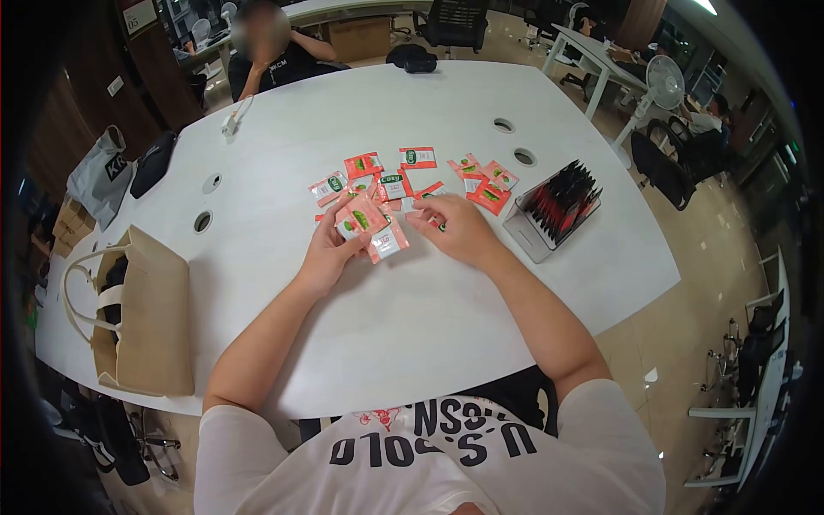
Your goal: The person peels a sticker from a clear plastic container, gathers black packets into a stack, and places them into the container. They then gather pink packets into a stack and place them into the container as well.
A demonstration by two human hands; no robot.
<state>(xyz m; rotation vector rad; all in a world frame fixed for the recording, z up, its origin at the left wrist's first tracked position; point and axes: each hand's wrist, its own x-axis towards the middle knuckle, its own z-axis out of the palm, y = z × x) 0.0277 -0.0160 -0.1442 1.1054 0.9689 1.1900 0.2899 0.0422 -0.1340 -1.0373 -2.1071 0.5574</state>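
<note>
My left hand [329, 255] is closed around several red-and-white sachets [388, 241], fanned out between thumb and fingers. Green leaf-like prints show on some of them. To its right, my right hand [461, 230] has its fingers curled over a sachet [442, 227], mostly hidden under the hand. Beyond both hands, more loose sachets lie in an overlapping pile, with a red sachet [394, 184] near its middle and another sachet [418, 157] at the far edge. A smaller cluster with a red sachet [488, 197] lies just past my right hand.
Right of my right hand stands a clear box [534, 239] packed with black-and-red packets. A beige tote bag [159, 322] is at the left edge of the white table [369, 343]. Further back are a black pouch [154, 163], a white adapter [229, 125] and a seated person [287, 69].
</note>
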